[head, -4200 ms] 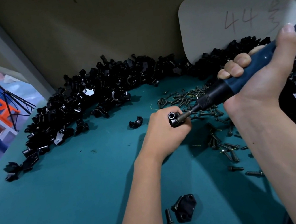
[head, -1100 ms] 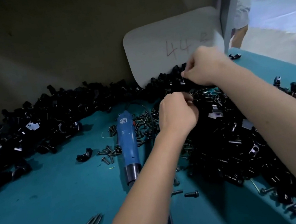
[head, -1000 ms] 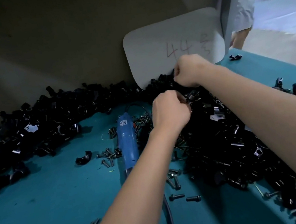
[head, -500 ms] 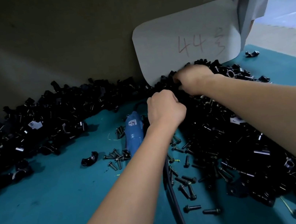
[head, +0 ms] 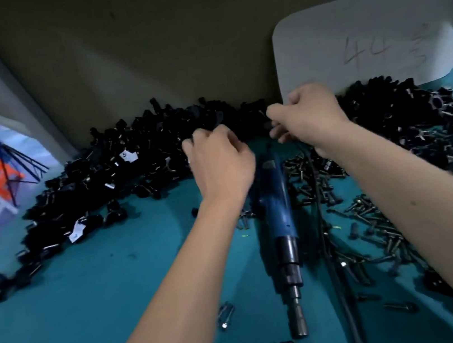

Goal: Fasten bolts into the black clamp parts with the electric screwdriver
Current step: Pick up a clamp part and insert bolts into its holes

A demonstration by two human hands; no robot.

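Head view: both hands, left and right, curl their fingers over the clamps mid-frame; what they hold, I cannot tell. Screwdriver lies below them.

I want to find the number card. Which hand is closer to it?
Right. The right hand is just below the card's lower left corner; the left hand is farther left, over the black parts.

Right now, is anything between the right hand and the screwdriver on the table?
Nothing visible blocks it. The screwdriver lies bare on the teal table between the forearms, with its cable alongside on the right. The right hand is above its far end, over the clamp pile.
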